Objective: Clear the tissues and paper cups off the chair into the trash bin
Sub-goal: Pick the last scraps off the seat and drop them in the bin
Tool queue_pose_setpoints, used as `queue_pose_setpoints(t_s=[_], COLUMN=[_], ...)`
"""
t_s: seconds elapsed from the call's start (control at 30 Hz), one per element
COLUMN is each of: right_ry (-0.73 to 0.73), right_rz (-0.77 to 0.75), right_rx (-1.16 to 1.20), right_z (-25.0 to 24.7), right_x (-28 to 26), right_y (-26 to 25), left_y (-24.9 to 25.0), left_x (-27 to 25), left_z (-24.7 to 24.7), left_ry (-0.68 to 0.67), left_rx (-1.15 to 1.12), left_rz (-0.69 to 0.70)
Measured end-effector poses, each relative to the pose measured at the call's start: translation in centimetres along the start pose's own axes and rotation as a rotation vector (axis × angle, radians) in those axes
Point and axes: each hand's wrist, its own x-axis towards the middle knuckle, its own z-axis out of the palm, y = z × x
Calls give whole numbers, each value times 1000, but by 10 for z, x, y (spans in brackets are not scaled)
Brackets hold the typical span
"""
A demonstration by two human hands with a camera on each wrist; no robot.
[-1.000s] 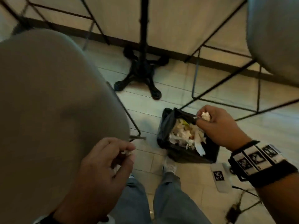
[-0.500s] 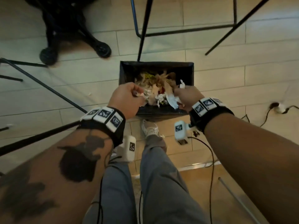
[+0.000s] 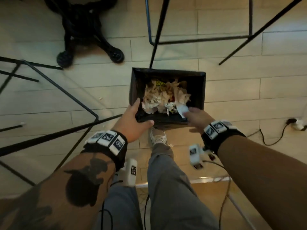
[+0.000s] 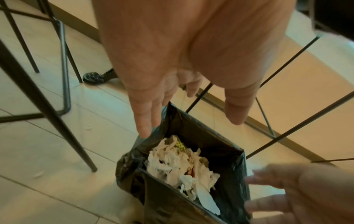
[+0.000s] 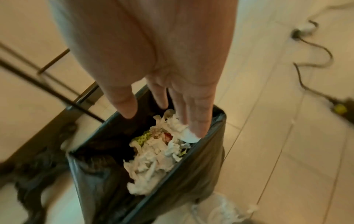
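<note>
Nearest the camera were the person's grey trouser legs [image 3: 167,188] and one pale shoe [image 3: 157,136], planted on the tiled floor [image 3: 232,90] just before the trash bin [image 3: 196,90]. The left hand [image 3: 132,120] reached over the bin's near left corner, fingers straight and spread, thumb along the near rim, holding nothing; the wrist view showed its fingers [image 4: 147,118] extended above the bin's black liner [image 4: 193,125]. The right hand [image 3: 196,118] was over the near right corner, likewise loose and flat. A small white wad of tissue [image 5: 188,135] lay right at the tips of its fingers [image 5: 199,119]; whether it was touching them or already free could not be told. No finger curled round it.

The bin stood upright, lined with a black bag, and held a heap of crumpled tissues [image 3: 164,97] with a yellow-patterned scrap among them. The seat of the chair was out of view.

Beyond the bin stood thin black chair legs [image 3: 157,34] and a black cast table base [image 3: 86,30]. To the right a black cable [image 3: 272,140] trailed across the floor to a plug.
</note>
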Motion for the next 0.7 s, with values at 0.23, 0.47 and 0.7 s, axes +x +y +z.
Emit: queue_pose_setpoints(t_s=[0.23, 0.47, 0.7], right_ry=[-83, -106, -159], right_rz=[-196, -290, -804], right_rx=[-839, -1064, -1145], right_z=[-21, -5, 104], right_x=[-69, -168, -337], right_y=[37, -19, -91], left_y=[-31, -89, -180], left_x=[-140, -281, -401], left_z=[-63, -108, -111], left_ry=[86, 298, 432], left_rx=[-45, 27, -99], left_rz=[47, 99, 116])
